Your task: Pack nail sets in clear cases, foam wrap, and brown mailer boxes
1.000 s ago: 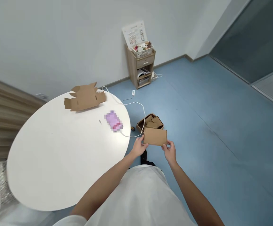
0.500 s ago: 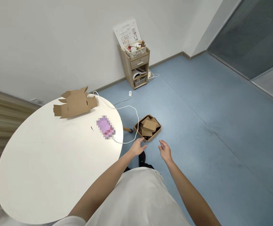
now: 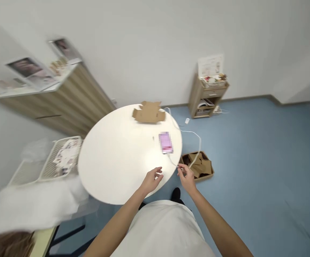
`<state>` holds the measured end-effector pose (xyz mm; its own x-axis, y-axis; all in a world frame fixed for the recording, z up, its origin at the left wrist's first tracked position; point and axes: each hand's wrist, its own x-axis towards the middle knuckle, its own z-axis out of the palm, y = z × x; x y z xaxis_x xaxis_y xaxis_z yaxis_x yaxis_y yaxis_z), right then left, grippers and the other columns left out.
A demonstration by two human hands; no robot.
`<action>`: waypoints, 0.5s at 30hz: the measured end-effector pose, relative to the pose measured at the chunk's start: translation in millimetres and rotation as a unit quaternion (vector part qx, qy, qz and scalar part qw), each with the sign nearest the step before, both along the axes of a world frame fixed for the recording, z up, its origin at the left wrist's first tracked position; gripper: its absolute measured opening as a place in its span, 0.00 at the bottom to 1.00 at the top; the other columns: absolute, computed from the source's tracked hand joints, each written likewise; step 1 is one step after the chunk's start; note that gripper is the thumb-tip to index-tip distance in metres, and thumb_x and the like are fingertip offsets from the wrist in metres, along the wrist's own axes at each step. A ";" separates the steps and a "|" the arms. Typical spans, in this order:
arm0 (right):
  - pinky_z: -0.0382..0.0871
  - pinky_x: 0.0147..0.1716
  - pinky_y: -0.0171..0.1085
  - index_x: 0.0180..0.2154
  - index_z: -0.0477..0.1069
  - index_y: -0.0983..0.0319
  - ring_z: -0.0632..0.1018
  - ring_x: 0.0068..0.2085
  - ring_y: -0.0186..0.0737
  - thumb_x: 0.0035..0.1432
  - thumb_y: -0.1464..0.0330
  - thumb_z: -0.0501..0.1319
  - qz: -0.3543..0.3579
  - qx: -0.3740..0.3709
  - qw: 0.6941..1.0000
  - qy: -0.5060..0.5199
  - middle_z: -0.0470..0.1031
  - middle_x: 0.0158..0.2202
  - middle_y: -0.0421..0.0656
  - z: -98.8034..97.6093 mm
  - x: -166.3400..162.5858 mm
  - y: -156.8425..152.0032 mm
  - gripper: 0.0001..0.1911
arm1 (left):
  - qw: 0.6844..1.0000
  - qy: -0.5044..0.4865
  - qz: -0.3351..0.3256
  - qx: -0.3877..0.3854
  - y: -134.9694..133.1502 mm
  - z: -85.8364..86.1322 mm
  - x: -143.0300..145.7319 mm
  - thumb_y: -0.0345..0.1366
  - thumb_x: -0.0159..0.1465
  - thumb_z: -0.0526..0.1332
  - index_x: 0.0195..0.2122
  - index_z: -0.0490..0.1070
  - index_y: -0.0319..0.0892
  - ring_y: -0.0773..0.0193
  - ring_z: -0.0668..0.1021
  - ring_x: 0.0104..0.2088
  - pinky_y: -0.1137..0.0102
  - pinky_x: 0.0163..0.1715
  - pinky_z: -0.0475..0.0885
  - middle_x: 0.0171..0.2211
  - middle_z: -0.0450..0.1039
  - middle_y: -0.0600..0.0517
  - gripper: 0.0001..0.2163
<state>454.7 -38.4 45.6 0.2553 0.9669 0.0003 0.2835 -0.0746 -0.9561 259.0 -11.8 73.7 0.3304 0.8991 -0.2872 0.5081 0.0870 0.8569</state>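
Observation:
My left hand (image 3: 152, 180) hovers above the near right edge of the white round table (image 3: 117, 157), fingers loosely bent and thumb apart, holding nothing. Just off the table's rim is my right hand (image 3: 187, 178), its fingers curled and the thumb a little apart. A white cable (image 3: 199, 142) passes at its fingertips; touch cannot be made out. The cable leads to a flat purple rectangle (image 3: 166, 141), pixelated, lying on the table. Farther back lies an unfolded cardboard box (image 3: 149, 113). Beneath my right hand, an open carton (image 3: 211, 172) on the floor holds brown cardboard pieces.
A small wooden cabinet (image 3: 194, 96) stands against the wall with a basket on top. To the left are a larger wooden cabinet (image 3: 77, 96) and a white basket (image 3: 47, 162). A person's white sleeve (image 3: 37, 205) blurs past at lower left. A small object (image 3: 153, 138) lies on the table.
My view has swung left, bringing the left cabinet, basket and another person into sight. My left hand is now over the table; my right hand has shifted to beside its rim.

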 end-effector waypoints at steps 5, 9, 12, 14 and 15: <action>0.66 0.25 0.36 0.38 0.67 0.62 0.73 0.26 0.37 0.52 0.59 0.52 0.118 -0.037 0.992 0.009 0.71 0.31 0.45 8.4 -93.5 16.8 0.16 | 0.988 -0.007 0.154 0.027 -29.8 3.4 -104.7 0.41 0.56 0.55 0.48 0.64 0.42 0.65 0.75 0.35 0.69 0.36 0.69 0.42 0.70 0.47 0.18; 0.67 0.27 0.36 0.41 0.65 0.61 0.72 0.26 0.35 0.50 0.60 0.53 0.252 -0.079 0.964 0.014 0.71 0.34 0.45 12.1 -181.2 20.7 0.17 | 0.963 -0.018 0.269 0.023 -63.3 -1.9 -189.2 0.40 0.55 0.56 0.47 0.64 0.40 0.66 0.75 0.32 0.69 0.34 0.69 0.41 0.70 0.46 0.19; 0.67 0.27 0.36 0.45 0.63 0.58 0.71 0.25 0.32 0.48 0.61 0.55 0.350 -0.118 0.929 -0.012 0.70 0.36 0.43 11.9 -242.1 19.9 0.20 | 0.941 -0.017 0.336 0.014 -90.1 -8.2 -241.6 0.39 0.55 0.56 0.47 0.64 0.39 0.65 0.75 0.32 0.69 0.34 0.69 0.41 0.71 0.45 0.19; 0.67 0.25 0.35 0.46 0.63 0.57 0.70 0.24 0.31 0.48 0.62 0.56 0.397 -0.137 0.907 -0.028 0.70 0.37 0.42 11.3 -276.4 18.4 0.21 | 0.929 -0.019 0.370 0.009 -105.7 -12.0 -269.3 0.39 0.54 0.57 0.47 0.64 0.40 0.64 0.75 0.33 0.69 0.34 0.70 0.41 0.71 0.45 0.19; 0.67 0.25 0.35 0.46 0.63 0.56 0.70 0.24 0.31 0.48 0.62 0.56 0.417 -0.142 0.897 -0.033 0.70 0.37 0.42 10.9 -291.3 17.9 0.21 | 0.924 -0.022 0.383 0.007 -112.0 -13.6 -281.0 0.39 0.54 0.57 0.46 0.65 0.40 0.64 0.75 0.33 0.68 0.34 0.70 0.41 0.71 0.45 0.19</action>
<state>163.4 -20.4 56.5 -0.5491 0.7845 -0.2881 0.4100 -0.0475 -0.9108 -22.0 -123.8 60.1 -0.3926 0.8775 -0.2752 0.2675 0.3953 0.8788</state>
